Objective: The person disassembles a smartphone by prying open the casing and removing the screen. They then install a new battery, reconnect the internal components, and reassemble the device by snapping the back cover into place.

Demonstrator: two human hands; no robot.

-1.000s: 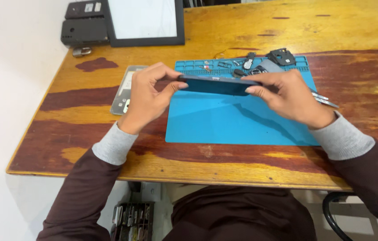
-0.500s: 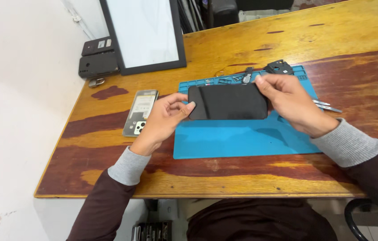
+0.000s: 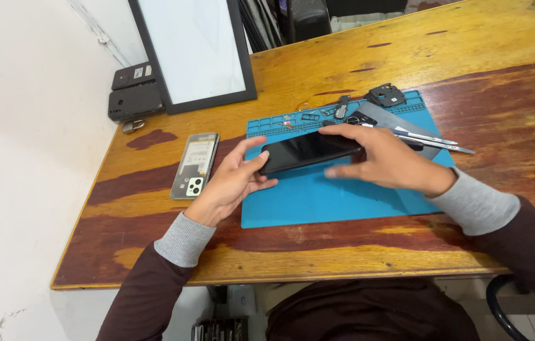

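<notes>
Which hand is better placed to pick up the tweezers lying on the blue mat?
Probably the right hand: the tweezers lie just beyond it, while the left hand is at the black phone's far end.

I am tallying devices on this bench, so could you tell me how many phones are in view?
4: a black phone held between the left hand and right hand; an opened phone left of the blue mat; two dark phones stacked by the wall. Others may be hidden.

Dark phone screen (image 3: 308, 150) lying over blue mat | white framed panel (image 3: 194, 50) leaning at the table's back
</notes>
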